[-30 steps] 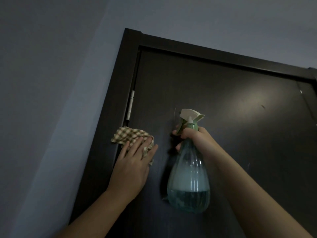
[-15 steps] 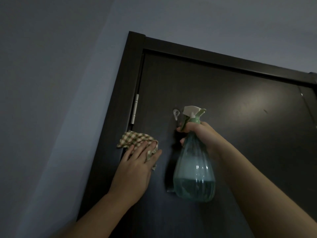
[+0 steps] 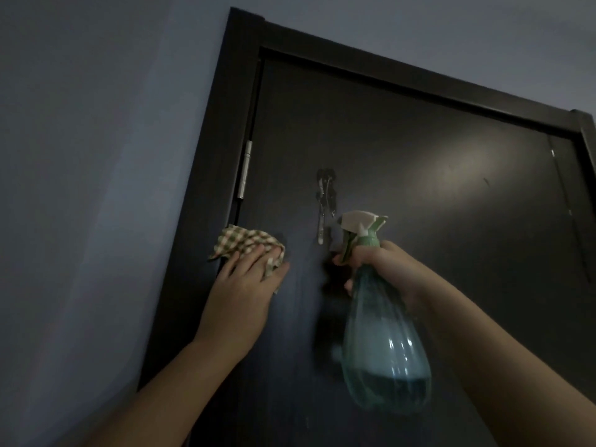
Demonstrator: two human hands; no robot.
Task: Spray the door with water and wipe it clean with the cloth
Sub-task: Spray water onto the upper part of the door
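1. Dark brown door [image 3: 419, 195] fills the view, and a wet run of water [image 3: 324, 201] streaks down it, long axis vertical, just above the spray nozzle.
2. Checked cloth [image 3: 246, 245] lies flat on the door near the hinge [image 3: 244, 169], up and left of that wet streak.
3. Left hand [image 3: 242, 295] presses the cloth with straight fingers; it is the nearer hand for wiping, and the streak lies up and to its right.
4. Right hand [image 3: 383, 266] grips the neck of the spray bottle [image 3: 385, 346], fingers curled round the trigger.
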